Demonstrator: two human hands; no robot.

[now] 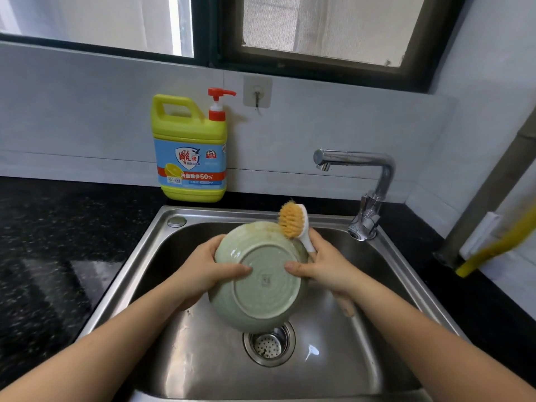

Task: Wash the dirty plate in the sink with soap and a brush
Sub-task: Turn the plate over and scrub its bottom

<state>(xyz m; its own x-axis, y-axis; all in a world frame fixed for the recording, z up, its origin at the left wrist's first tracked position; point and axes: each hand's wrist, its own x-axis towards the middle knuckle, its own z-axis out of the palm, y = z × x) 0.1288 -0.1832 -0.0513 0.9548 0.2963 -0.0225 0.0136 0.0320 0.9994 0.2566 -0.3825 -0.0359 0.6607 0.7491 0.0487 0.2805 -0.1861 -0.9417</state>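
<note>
Plate tilted underside-out over the sink, probably for draining: left hand grips its rim; right hand grasps the brush handle, thumb pressed against the plate's base.

— What colour is the plate?
— Pale green, glazed, with faint concentric rings on its underside and a yellowish-brown smear at the far rim.
— And the brush?
— Orange bristles on a white head, tan wood at the handle's end.
— That soap bottle is loud.
— Bright yellow, red pump, a blue label with a red band and a lemon picture.
— The rest?
— Steel-grey sink, black counter speckled with white, white wall tiles.
</note>
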